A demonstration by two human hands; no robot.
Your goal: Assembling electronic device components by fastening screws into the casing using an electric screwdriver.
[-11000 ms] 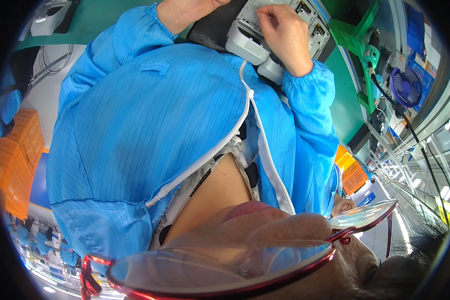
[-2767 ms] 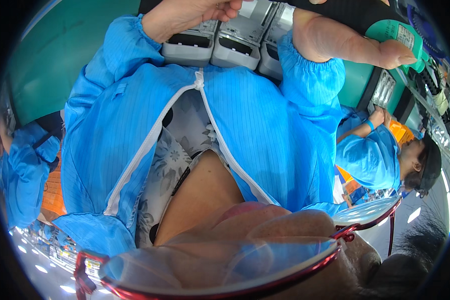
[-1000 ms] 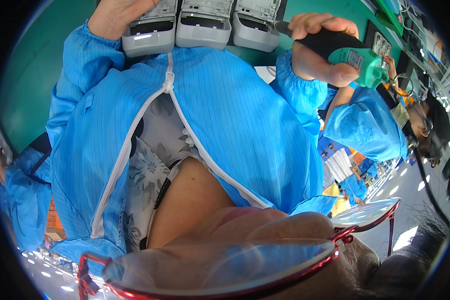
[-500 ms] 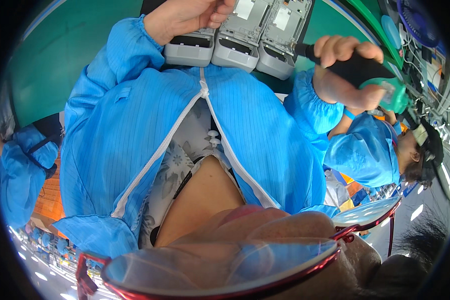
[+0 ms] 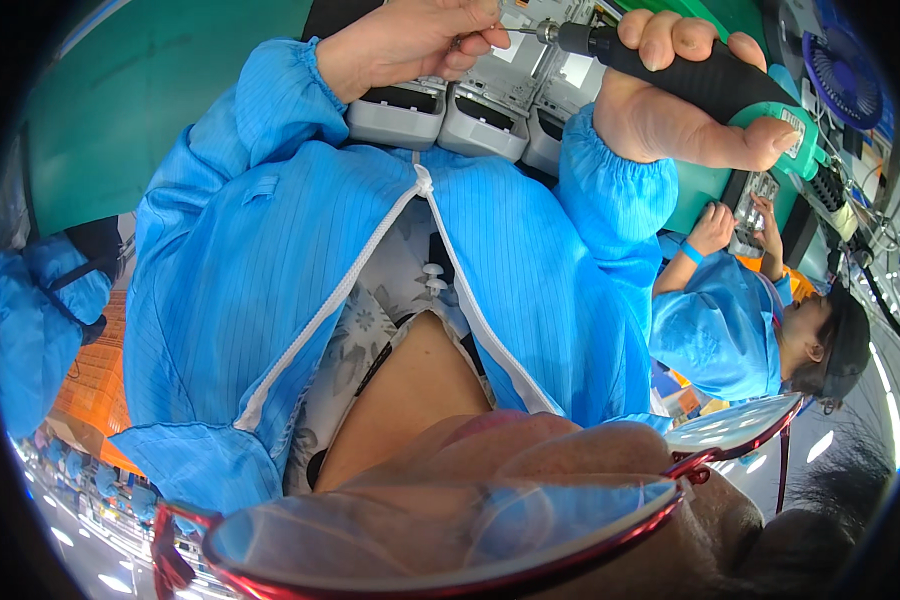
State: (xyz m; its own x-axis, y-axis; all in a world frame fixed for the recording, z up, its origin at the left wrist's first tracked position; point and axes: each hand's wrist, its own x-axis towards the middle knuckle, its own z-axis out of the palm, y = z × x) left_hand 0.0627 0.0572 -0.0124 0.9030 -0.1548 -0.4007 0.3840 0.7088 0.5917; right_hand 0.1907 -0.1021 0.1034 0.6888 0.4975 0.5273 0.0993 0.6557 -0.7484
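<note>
My right hand (image 5: 660,125) is wrapped round an electric screwdriver (image 5: 695,92) with a black body and a green rear end. The driver lies nearly level, its thin metal bit pointing left. At the bit's tip, the fingers of my left hand (image 5: 415,45) are pinched together; whatever they hold is too small to make out. Below both hands stand grey plastic housings in a row: a left one (image 5: 398,118), a middle one (image 5: 483,128) and a right one (image 5: 544,142). Their open inner sides show, partly covered by my hands.
A green work surface (image 5: 150,110) spreads to the left. At the right are a purple fan (image 5: 842,70) and cables. A co-worker in a blue smock (image 5: 720,320) sits to the right, hands on a grey part (image 5: 752,212). Another blue-clad person (image 5: 40,330) is at far left.
My right hand has brought the screwdriver up and left, so its bit now meets my left fingertips. My left hand has shifted slightly right and up. The housings appear lower in view.
</note>
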